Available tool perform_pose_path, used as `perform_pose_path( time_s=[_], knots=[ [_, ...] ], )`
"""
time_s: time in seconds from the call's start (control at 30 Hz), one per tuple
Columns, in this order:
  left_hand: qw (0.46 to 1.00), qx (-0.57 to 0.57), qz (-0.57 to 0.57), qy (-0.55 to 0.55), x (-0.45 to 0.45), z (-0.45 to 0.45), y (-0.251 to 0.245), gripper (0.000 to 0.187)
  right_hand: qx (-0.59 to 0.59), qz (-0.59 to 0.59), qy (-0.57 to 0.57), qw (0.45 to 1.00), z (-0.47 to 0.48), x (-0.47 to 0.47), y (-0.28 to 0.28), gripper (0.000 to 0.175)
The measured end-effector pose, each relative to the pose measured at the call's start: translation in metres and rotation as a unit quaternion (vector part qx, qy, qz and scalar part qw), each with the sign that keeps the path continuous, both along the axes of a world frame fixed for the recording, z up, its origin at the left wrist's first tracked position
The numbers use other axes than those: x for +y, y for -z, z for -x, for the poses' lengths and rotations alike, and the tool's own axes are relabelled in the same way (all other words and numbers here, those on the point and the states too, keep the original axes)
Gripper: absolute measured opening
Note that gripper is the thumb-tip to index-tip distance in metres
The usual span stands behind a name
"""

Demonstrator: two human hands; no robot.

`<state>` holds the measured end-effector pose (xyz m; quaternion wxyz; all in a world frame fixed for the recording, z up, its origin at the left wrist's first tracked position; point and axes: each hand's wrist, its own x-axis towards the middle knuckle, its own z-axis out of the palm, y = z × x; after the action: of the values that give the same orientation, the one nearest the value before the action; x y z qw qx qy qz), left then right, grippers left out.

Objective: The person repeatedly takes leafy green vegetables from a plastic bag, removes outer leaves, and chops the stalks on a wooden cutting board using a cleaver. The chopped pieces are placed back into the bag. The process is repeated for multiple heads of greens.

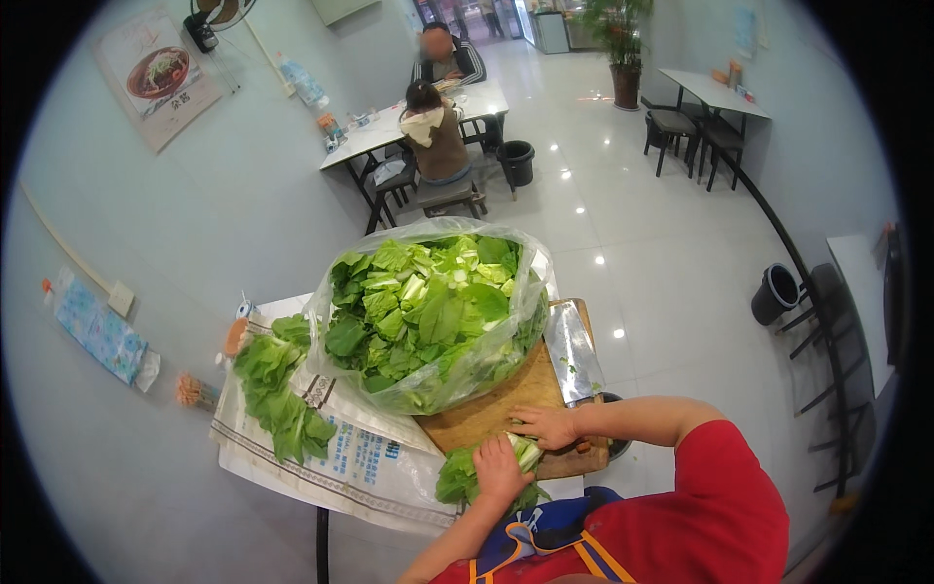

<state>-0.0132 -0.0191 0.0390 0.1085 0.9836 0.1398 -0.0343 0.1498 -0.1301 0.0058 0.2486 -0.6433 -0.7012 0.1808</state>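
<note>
My left hand [500, 467] grips a bunch of leafy greens [454, 474] at the near edge of the wooden cutting board [474, 401]. Beside it, my right hand [549, 426] rests on the pale stem end of the same bunch, its fingers partly over the board. A cleaver [574, 354] lies flat along the board's right side, with green bits on its blade. Beyond my hands, a large clear plastic bag [430, 394] stands open, full of cut leaves [423, 292]. More whole greens [281, 394] lie on a printed woven sack [357, 474] at the left.
Two people [436, 139] sit at a white table [489, 98] ahead. A black bin [516, 162] stands beside that table, another [775, 293] at the right. Tissue packs [102, 328] hang on the left wall, above a holder of chopsticks [197, 390].
</note>
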Motion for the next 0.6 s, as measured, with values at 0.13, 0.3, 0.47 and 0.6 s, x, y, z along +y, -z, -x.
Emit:
perform_pose_path(
  time_s=[0.13, 0.3, 0.47, 0.6],
  knots=[
    [0.997, -0.069, -0.03, 0.007, -0.001, 0.0, 0.003, 0.086, -0.058, -0.07, 0.008, 0.996, -0.001, -0.003, 0.003, 0.047],
    [0.998, -0.069, -0.006, -0.002, -0.001, 0.001, 0.003, 0.087, -0.061, -0.036, -0.001, 0.997, -0.004, 0.002, 0.013, 0.043],
    [0.998, -0.066, -0.006, -0.009, -0.001, 0.001, 0.001, 0.086, -0.182, 0.026, 0.008, 0.983, -0.007, 0.013, 0.025, 0.042],
    [0.997, -0.077, -0.004, -0.005, -0.001, 0.004, 0.001, 0.084, -0.227, 0.018, 0.03, 0.973, -0.005, 0.028, 0.038, 0.033]
  ],
)
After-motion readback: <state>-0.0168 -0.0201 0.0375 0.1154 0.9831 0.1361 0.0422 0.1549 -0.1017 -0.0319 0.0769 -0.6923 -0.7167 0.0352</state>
